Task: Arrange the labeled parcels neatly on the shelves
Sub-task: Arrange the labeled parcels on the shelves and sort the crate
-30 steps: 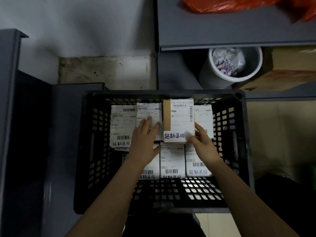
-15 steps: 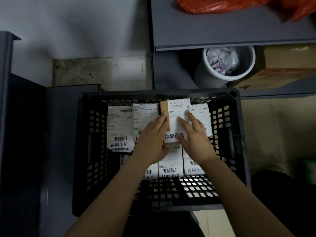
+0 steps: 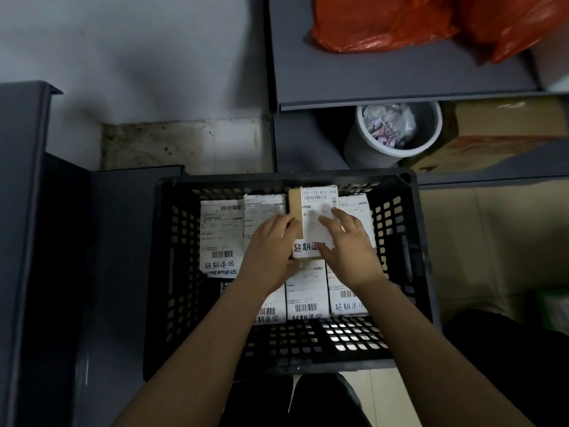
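Left hand [image 3: 271, 251] and right hand [image 3: 349, 251] touch parcel [image 3: 311, 232] in crate [image 3: 178, 272].

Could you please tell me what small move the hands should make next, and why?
Probably grip the topmost parcel and lift it from the crate: the left hand is against its left edge, the right hand lies across its label, neither visibly clasping.

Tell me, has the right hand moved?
Yes. The right hand slid from the parcel's near corner up onto its label, toward the crate's far wall.
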Action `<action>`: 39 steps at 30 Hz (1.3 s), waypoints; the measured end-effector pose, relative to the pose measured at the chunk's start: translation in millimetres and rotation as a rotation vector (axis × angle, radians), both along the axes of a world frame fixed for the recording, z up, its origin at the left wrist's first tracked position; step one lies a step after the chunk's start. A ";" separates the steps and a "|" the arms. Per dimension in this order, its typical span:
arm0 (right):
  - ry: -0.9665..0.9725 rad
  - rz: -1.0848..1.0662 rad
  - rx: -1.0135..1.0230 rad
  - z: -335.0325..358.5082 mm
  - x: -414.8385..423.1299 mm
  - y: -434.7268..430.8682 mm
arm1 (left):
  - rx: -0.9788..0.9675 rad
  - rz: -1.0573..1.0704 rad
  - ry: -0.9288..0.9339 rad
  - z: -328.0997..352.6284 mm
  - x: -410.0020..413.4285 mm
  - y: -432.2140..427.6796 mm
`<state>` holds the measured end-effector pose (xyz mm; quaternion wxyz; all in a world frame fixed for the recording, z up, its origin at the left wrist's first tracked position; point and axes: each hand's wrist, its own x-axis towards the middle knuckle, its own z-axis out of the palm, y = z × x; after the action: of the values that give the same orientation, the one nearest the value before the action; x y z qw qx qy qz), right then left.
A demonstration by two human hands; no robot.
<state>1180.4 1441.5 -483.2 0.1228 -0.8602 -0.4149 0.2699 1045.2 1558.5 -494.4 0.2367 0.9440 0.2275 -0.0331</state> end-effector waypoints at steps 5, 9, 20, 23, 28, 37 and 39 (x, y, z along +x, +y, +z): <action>-0.068 0.116 0.093 51.9 -6.7 3.5 | 0.071 0.070 -0.085 51.2 -17.5 0.0; -0.131 0.264 0.214 95.9 -18.7 11.0 | 0.142 0.185 -0.110 99.3 -38.5 -4.9; -0.080 0.836 0.448 188.5 -103.9 29.3 | 0.423 0.750 -0.142 197.9 -170.9 -92.7; -0.030 1.011 0.492 203.1 -149.7 25.9 | 0.501 0.905 -0.040 220.0 -217.0 -133.9; 0.090 1.291 0.588 223.5 -240.8 2.0 | 0.511 1.191 0.115 252.5 -285.0 -209.7; 0.187 1.724 0.631 261.7 -386.4 -83.8 | 0.603 1.624 0.202 286.5 -372.2 -354.4; 0.202 1.800 0.644 269.0 -414.1 -108.8 | 0.648 1.681 0.217 289.9 -386.9 -385.7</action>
<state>766.3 1332.7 -214.2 0.1350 -0.1168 -0.9615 0.2090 658.3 1172.8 -204.6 -0.1172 0.4790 0.8606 0.1273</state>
